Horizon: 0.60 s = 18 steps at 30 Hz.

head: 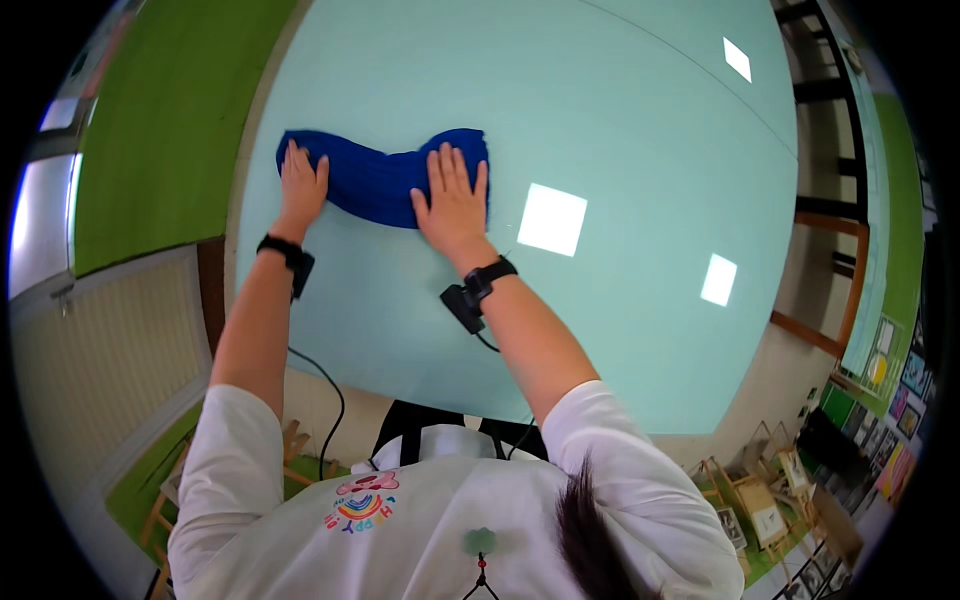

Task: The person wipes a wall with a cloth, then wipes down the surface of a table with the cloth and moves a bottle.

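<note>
A dark blue cloth lies spread in a wavy strip on the pale blue-green tabletop. My left hand rests palm down on its left end, fingers pointing away from me. On the right end lies my right hand, flat with the thumb spread to the left. Neither hand has its fingers closed around the cloth. Each wrist wears a black strap with a small device, and black cables run from them.
Bright square reflections show on the glossy tabletop. At the right stands a brown wooden frame beside dark shelving or chair parts. Wooden easels are at the lower right. A green wall panel borders the table's left side.
</note>
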### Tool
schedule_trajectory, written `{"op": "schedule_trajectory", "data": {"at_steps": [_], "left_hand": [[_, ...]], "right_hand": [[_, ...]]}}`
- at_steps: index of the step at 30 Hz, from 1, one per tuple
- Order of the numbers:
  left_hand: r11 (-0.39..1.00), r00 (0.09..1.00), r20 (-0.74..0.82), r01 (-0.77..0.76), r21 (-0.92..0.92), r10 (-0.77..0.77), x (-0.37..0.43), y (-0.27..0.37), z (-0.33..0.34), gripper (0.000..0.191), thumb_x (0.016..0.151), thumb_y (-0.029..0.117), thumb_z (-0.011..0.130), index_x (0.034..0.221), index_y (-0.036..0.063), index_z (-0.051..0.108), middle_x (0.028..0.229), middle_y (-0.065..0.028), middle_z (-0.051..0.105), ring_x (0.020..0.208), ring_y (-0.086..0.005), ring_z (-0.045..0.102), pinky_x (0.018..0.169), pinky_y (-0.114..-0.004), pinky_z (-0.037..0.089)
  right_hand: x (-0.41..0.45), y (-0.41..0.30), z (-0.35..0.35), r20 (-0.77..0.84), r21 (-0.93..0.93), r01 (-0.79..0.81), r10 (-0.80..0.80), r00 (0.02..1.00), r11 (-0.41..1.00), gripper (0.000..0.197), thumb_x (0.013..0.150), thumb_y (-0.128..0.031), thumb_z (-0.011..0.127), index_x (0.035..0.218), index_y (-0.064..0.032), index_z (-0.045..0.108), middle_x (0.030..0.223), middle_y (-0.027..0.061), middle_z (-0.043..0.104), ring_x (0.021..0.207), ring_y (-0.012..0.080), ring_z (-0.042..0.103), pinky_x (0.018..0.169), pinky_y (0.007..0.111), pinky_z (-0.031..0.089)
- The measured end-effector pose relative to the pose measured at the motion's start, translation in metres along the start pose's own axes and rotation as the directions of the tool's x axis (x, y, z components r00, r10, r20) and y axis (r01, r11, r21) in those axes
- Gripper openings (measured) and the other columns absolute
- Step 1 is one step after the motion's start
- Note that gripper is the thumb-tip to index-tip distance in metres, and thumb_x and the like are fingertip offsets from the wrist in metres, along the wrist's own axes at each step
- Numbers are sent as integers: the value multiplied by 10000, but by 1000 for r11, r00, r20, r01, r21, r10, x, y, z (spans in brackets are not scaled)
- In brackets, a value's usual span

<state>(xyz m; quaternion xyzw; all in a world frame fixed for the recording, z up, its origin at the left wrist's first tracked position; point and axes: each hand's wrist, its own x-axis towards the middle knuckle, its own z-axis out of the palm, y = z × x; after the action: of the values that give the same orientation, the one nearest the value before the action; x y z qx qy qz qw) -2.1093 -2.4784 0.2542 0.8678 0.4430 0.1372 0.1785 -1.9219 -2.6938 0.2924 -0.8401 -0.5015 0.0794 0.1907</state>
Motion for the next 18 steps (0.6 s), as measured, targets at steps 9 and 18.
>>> {"op": "schedule_trajectory", "data": {"at_steps": [9,18], "left_hand": [[940,932,127,-330,-90,339,56,218,118,509,909,301,552,1268,-37,427,1487,-265,282,1382,-403,269,1136,-506,200],[659,559,350,-621,-425,752,-80,438,166,466,926,292,537,1244,-40,465,1529,-243,207,1422,-372,205,1168,-470,146]], "right_hand": [[-82,113,-64,-167,1,-243,239,956,970,611,897,-286,538,1408,14,390,1479,188,364,1389,311,319,1159,512,121],[-258,326,-158,-238,-79,-766,734,636,638,621,995,-342,388,1490,-6,221,1560,195,193,1449,324,173,1163,486,93]]}}
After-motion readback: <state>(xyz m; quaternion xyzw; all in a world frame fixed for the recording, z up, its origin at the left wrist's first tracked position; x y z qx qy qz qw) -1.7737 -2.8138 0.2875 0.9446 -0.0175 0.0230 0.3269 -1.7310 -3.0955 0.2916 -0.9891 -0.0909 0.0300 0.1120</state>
